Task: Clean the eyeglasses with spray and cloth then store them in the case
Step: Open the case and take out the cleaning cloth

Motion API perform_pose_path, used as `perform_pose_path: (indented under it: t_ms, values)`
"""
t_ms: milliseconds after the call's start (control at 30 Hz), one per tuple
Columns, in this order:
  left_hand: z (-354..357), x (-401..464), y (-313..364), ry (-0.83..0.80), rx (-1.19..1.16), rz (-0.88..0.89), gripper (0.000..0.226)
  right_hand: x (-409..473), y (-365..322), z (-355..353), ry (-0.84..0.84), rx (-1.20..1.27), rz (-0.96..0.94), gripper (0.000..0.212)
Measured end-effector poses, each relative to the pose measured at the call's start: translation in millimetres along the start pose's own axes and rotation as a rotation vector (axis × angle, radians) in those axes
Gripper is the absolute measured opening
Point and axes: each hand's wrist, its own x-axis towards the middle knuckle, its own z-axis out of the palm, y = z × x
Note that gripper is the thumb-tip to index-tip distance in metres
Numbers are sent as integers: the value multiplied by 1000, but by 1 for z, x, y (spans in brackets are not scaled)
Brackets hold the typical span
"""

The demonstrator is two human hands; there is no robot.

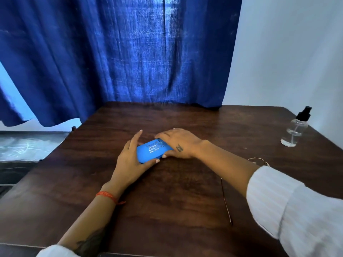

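Observation:
A closed blue glasses case [151,152] with white print lies on the dark wooden table [167,191], held between both hands. My left hand [131,158] grips its left end, thumb along the near edge and fingers on the far side. My right hand [178,143] grips the right end, fingers over the top and thumb at the near edge. A clear spray bottle [295,128] with a black pump stands upright at the table's far right. A thin temple arm of the eyeglasses [226,203] shows near my right forearm; the rest is hidden under the sleeve. No cloth is visible.
A blue curtain [130,52] hangs behind the table's far edge, with a pale wall [287,52] to the right. A bed or bench with a shiny cover [27,145] sits beyond the table's left edge.

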Motion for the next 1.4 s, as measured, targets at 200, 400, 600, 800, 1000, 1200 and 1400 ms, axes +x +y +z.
perform_pose_path:
  t_ms: [200, 400, 600, 800, 1000, 1200, 1400]
  values:
    - [-8, 1, -6, -49, -212, -49, 99, -16, 1, 1, 7, -121, -81, 59]
    - [-9, 1, -10, -87, -296, -45, 99, -20, -1, 0, -5, -219, -107, 59]
    - [-9, 1, -10, -85, -316, -49, 98, -20, 0, -3, -40, -250, -126, 58]
    - [-9, 1, -10, -106, -316, -36, 104, -15, 4, -2, 15, -201, -129, 51]
    - [-8, -2, -7, -150, -290, 31, 116, -3, 17, -7, 222, -4, -60, 36]
    - [-9, -1, -4, -174, -212, 46, 115, 10, 22, -11, 143, 278, 102, 37]
    - [-9, -1, -4, -177, -216, 15, 116, 1, 17, -9, 520, 345, 67, 20]
